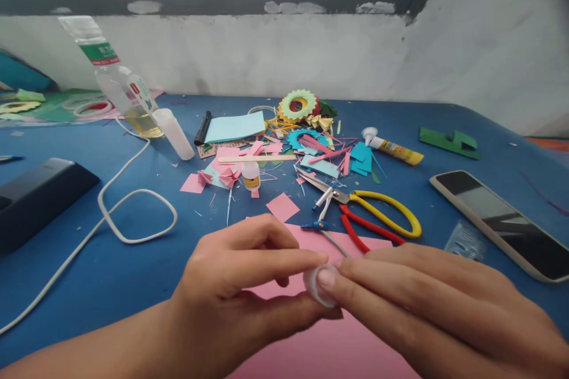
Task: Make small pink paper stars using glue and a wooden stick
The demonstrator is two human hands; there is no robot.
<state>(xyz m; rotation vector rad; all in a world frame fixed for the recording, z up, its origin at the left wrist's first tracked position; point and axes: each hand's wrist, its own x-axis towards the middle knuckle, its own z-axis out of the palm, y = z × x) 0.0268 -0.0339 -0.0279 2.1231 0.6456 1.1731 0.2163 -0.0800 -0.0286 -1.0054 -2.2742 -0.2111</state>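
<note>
My left hand (pixel 249 278) pinches a small whitish round piece (pixel 313 289), like a short tube or cap, between thumb and index finger. Against its near end presses a fingertip of my right hand (pixel 427 296), whose fingers are closed together around that side. What lies inside the piece is hidden. Under both hands is a pink paper sheet (pixel 355 343). Just beyond them, a blue-and-white plastic piece with a thin metal stem (pixel 317 225) rests at the sheet's far edge. Scissors (pixel 382 213) with one yellow and one red handle lie beside it.
A small glue bottle (pixel 251 176) stands among paper scraps, with a wooden stick (pixel 258 159) behind it. At left are a clear bottle (pixel 128 100), a white tube (pixel 173 133), a white cable (pixel 104 213) and a dark box (pixel 48 198). A phone (pixel 502 219) lies at right.
</note>
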